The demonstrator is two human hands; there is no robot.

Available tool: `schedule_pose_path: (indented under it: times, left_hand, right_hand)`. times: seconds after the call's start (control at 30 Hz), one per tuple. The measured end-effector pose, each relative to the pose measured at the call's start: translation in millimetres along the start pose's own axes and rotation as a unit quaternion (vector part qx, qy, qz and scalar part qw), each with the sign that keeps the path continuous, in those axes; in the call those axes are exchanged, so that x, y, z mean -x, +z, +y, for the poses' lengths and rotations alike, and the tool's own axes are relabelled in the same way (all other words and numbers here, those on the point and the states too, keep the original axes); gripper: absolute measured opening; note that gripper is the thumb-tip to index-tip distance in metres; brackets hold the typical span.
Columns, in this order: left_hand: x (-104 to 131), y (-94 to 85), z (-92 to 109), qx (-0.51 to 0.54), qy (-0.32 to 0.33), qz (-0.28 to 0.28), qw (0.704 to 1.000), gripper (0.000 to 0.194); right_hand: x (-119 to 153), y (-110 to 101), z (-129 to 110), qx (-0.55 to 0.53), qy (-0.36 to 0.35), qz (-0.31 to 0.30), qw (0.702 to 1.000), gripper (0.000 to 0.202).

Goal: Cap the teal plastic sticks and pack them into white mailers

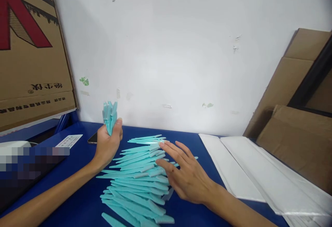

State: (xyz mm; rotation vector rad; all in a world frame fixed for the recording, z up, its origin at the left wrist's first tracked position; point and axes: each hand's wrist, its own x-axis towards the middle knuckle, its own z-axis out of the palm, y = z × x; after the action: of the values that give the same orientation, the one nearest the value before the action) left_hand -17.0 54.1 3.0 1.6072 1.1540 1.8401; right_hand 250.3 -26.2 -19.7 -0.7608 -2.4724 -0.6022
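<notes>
My left hand [109, 140] is raised over the left part of the blue table, closed round a bundle of thin turquoise pieces [110, 114] that stick up from the fist. Many similar flat, tapered turquoise pieces [137, 185] lie in an overlapping column down the middle of the table, their narrow ends mostly to the left. My right hand [184, 171] rests over the right edge of this column with its fingers apart. Its index fingertip touches the wider ends of the pieces near the top.
A phone [92, 138] lies behind my left wrist, near a printed card [69, 141]. White flat packs [259, 171] lie at the right. Cardboard [298, 140] leans there, and a large carton [33, 64] stands at the left. A white wall [166, 54] rises behind.
</notes>
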Motion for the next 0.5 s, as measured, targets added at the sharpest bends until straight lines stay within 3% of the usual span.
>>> schedule_pose_path:
  times: [0.27,0.5]
  left_hand:
    - [-10,1.9,-42,-0.053,-0.022,-0.078,0.995,0.046]
    - [-22,-8.9,-46,-0.094,-0.010,-0.071,0.993,0.043]
  right_hand:
    - [1,2,1,-0.023,-0.004,-0.033,0.999,0.045]
    - [2,3,1,-0.030,-0.006,-0.038,0.999,0.041]
